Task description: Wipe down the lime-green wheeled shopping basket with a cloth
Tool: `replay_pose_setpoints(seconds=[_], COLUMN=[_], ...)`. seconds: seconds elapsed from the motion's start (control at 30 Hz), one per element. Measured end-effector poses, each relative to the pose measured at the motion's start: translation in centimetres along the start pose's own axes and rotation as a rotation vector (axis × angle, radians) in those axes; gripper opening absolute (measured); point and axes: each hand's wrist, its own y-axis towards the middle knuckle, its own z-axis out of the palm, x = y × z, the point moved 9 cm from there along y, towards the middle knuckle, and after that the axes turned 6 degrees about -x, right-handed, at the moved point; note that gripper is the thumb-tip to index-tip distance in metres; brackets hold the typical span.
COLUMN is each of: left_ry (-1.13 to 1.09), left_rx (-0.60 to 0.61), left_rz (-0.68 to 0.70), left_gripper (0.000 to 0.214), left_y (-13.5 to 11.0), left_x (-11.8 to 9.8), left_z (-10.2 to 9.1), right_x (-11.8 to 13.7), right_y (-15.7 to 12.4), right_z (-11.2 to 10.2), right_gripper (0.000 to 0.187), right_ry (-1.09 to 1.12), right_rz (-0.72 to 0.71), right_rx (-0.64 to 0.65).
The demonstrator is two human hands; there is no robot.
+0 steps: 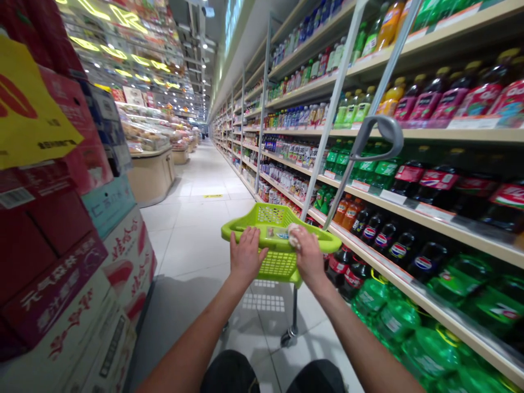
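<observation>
A lime-green plastic shopping basket on wheels (249,222) stands in front of me in a supermarket aisle. My left hand (244,254) rests on its near rim, fingers curled over the edge. My right hand (308,255) is at the near right of the rim, closed on a small crumpled whitish item (293,234) that I cannot name. The basket's grey pull handle (382,131) rises tilted to the right, above my right hand. Small items lie inside the basket.
Long shelves of bottled drinks (413,180) run along the right, close to the basket. Stacked red and white cartons (69,256) with a yellow sign (28,103) stand at the left. The white tiled aisle floor (204,185) stretches ahead past a counter (151,172).
</observation>
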Motion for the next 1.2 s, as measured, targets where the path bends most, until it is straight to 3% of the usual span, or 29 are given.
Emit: replay_pose_setpoints(seconds=[0.07, 0.13, 0.2, 0.3, 0.37, 0.43, 0.57, 0.63, 0.7, 0.77, 0.83, 0.9, 1.0, 1.1, 1.2], left_ry=[0.003, 0.015, 0.035, 0.059, 0.062, 0.057, 0.038, 0.023, -0.012, -0.099, -0.238, -0.366, -0.401, -0.281, -0.211], left_rx=[0.019, 0.029, 0.016, -0.001, 0.001, -0.004, -0.016, -0.014, -0.016, -0.029, -0.014, 0.051, 0.152, 0.126, 0.069], left_rz=[0.016, 0.036, 0.042, 0.028, 0.029, 0.028, 0.038, 0.05, 0.031, 0.008, 0.039, 0.095, 0.102, 0.089, 0.105], left_gripper=[0.045, 0.045, 0.047, 0.05, 0.05, 0.05, 0.049, 0.047, 0.044, 0.041, 0.043, 0.047, 0.049, 0.036, 0.018], left_y=[-0.1, -0.2, -0.4, -0.5, -0.6, -0.6, -0.7, -0.8, -0.6, -0.2, 0.6, 1.4, 2.4, 2.9, 2.9], left_x=[-0.2, -0.1, 0.4, 1.0, 0.9, 0.7, 0.5, 0.6, 0.5, -0.3, -2.5, -5.3, -8.4, -9.5, -8.3], left_z=[0.2, 0.1, -0.2, -0.6, -0.6, -0.5, -0.5, -0.7, -1.0, -1.4, -1.4, -0.8, 0.8, 1.7, 1.7], right_x=[3.4, 5.1, 3.9, -0.4, -1.8, -0.7, 4.0, 3.8, 1.9, 0.4, 0.4, 1.0, 0.1, -2.6, -4.1], right_y=[-0.4, -1.1, -1.7, -2.1, -2.1, -2.0, -1.5, -0.8, 0.0, 0.4, 0.7, 0.9, 1.0, 0.6, 0.0], right_z=[1.4, 1.8, 0.9, -1.4, -2.1, -1.6, 1.0, 1.6, 1.1, 0.4, 0.1, 0.0, -0.6, -1.3, -1.4], right_gripper=[0.037, 0.035, 0.034, 0.037, 0.039, 0.04, 0.039, 0.039, 0.042, 0.05, 0.062, 0.071, 0.071, 0.064, 0.06], right_ry=[0.048, 0.068, 0.052, -0.008, -0.019, 0.019, 0.087, 0.037, -0.027, -0.012, 0.109, 0.259, 0.327, 0.199, 0.121], right_rz=[-0.122, -0.211, -0.22, -0.113, -0.051, -0.078, -0.26, -0.228, -0.098, 0.005, 0.007, -0.016, 0.045, 0.123, 0.111], right_rx=[0.002, -0.017, -0.045, -0.102, -0.135, -0.146, -0.089, -0.057, -0.047, -0.029, 0.021, 0.084, 0.126, 0.136, 0.165])
